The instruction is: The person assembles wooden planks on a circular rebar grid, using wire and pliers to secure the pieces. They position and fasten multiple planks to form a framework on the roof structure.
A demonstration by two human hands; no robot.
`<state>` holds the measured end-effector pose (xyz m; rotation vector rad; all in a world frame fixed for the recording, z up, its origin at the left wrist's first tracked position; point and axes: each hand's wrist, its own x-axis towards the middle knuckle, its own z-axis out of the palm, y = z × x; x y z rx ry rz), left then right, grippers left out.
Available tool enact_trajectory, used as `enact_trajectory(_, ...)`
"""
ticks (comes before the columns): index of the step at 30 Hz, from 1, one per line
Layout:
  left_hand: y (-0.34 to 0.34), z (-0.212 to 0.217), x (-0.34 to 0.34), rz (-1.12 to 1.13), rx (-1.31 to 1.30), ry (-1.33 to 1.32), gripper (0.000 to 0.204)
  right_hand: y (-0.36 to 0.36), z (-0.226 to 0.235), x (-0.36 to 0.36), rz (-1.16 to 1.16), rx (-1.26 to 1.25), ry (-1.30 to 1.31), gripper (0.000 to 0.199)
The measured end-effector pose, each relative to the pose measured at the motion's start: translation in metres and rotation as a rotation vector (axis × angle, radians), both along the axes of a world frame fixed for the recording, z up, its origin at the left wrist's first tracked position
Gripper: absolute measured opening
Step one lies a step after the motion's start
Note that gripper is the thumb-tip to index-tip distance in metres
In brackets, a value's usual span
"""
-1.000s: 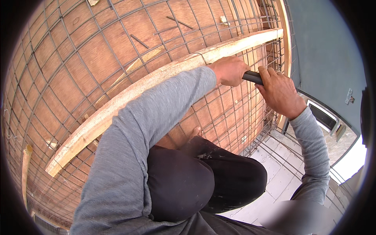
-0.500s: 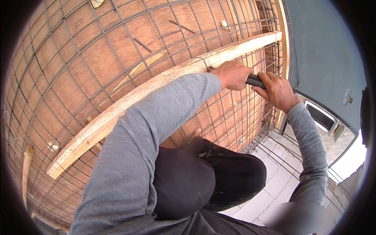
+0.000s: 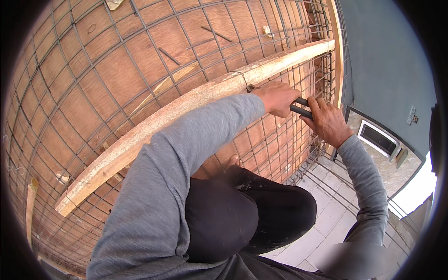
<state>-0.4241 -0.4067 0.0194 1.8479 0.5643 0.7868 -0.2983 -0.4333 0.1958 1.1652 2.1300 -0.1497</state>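
My left hand (image 3: pixel 278 98) is closed around a pair of pincers (image 3: pixel 301 111) with two dark handles. My right hand (image 3: pixel 331 121) grips the handle ends, fingers wrapped over them. Between my hands both handles show, slightly apart. The head of the pincers is mostly hidden by my left hand, close to the timber's lower edge. A long pale timber (image 3: pixel 196 105) lies across the steel bar mesh (image 3: pixel 140 65). A thin tie wire (image 3: pixel 243 75) loops over this timber just beyond my left hand.
Reddish plywood (image 3: pixel 112 70) lies beneath the mesh, with loose bar pieces (image 3: pixel 169 56) and wood scraps on it. A timber edge (image 3: pixel 337 56) borders the grey wall (image 3: pixel 382 60). Bars project over the pale tiled floor (image 3: pixel 322 205) at right. My bent knees are below my hands.
The handles have spread, so two now show between my hands where one showed before. Both hands have shifted slightly downward, the right one more.
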Motion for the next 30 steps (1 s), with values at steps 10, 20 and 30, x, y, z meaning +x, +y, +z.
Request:
enact_trajectory(10,-0.02,-0.003,0.001,-0.062,0.112,0.046,0.023,-0.013,0.014,-0.032,-0.09,-0.028,-0.073,0.048)
enact_trajectory(20,-0.053,-0.009,0.013,0.508,0.359,-0.1,0.014,-0.022,-0.008,-0.006,-0.255,-0.072,-0.053,0.037)
enact_trajectory(30,-0.042,-0.013,0.009,0.248,0.446,-0.151,0.015,-0.007,-0.012,-0.015,-0.986,-0.445,-0.038,0.033)
